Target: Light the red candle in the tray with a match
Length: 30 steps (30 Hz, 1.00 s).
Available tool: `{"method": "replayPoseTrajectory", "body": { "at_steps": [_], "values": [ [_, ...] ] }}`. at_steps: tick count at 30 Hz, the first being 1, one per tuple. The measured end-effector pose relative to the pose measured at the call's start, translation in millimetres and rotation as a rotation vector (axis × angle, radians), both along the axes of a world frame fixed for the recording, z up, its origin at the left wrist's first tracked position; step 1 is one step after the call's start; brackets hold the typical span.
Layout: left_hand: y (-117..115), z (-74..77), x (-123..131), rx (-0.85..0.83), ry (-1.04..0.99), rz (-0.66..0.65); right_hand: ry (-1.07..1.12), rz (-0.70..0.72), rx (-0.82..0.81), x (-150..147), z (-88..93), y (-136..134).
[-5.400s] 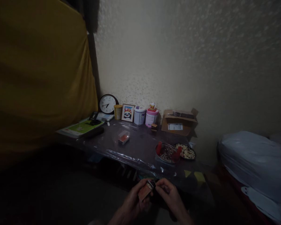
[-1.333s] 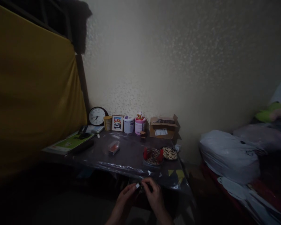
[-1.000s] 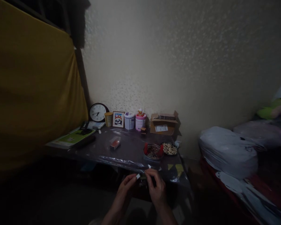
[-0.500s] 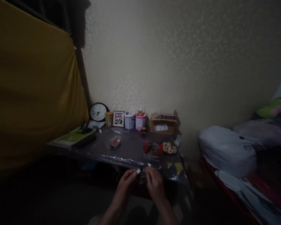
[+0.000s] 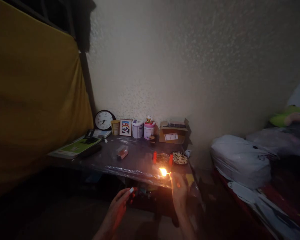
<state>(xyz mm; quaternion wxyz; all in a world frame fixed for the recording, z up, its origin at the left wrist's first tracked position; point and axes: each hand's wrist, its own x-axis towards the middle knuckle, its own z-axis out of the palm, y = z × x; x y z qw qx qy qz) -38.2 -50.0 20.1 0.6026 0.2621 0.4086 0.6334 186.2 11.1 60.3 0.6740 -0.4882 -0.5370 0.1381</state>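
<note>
The right hand [image 5: 178, 190] held a lit match [image 5: 165, 172] pinched between thumb and fingertips, its flame burning just above the near edge of the worktop [image 5: 140, 160] and a little short of the two red candles [image 5: 162, 158] that stood at either side of a small round tin. The left hand [image 5: 118, 204] hung lower and to the left, below the worktop's edge, its grip closed on a matchbox [image 5: 132, 190] — only the pale end of the box caught the light. The two hands were well apart. Judged from this, the step in hand was carrying the flame to something; the candles were the nearest things to the match, though the room was too dim to say whether their wicks were already burning. The next move seemed to call for a steady, unhurried forward reach so the flame would not go out, with the match kept tilted so the fire stayed clear of the fingers, and care over the clear plastic sheet covering the worktop, which lay right beneath the flame. Beside the tin sat a second round dish [image 5: 179, 158] of something speckled. Farther back, against the wall, stood a clock [image 5: 103, 120], a small framed panda picture [image 5: 125, 127], two canisters and an open cardboard box [image 5: 173, 133]. A green book [image 5: 75, 148] lay at the left end.
</note>
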Motion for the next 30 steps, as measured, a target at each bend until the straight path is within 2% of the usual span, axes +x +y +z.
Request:
{"method": "replayPoseTrajectory", "body": {
  "at_steps": [2,5,8,17,22,26,30],
  "values": [
    [-2,-11.3,-10,-0.056,0.022,0.001,0.052,-0.001,-0.009,3,0.8,3],
    [-3,-27.4,-22,-0.104,-0.047,-0.016,0.123,0.01,-0.027,5,0.1,6],
    [-4,-33.9,-25,-0.1,-0.085,-0.03,0.136,0.017,-0.039,5,0.5,9],
    [-20,-18.7,-17,-0.057,-0.108,0.023,0.194,0.056,-0.093,1,5.0,14],
    [-15,-20.2,-20,-0.04,-0.106,-0.066,0.223,0.078,-0.097,-1,5.6,16],
    [-14,-20.3,-18,-0.054,-0.101,-0.074,0.212,0.085,-0.094,-2,7.1,18],
    [-14,-22.1,-18,-0.106,-0.12,-0.022,0.205,0.112,-0.066,-2,4.9,22]
  ]
}}
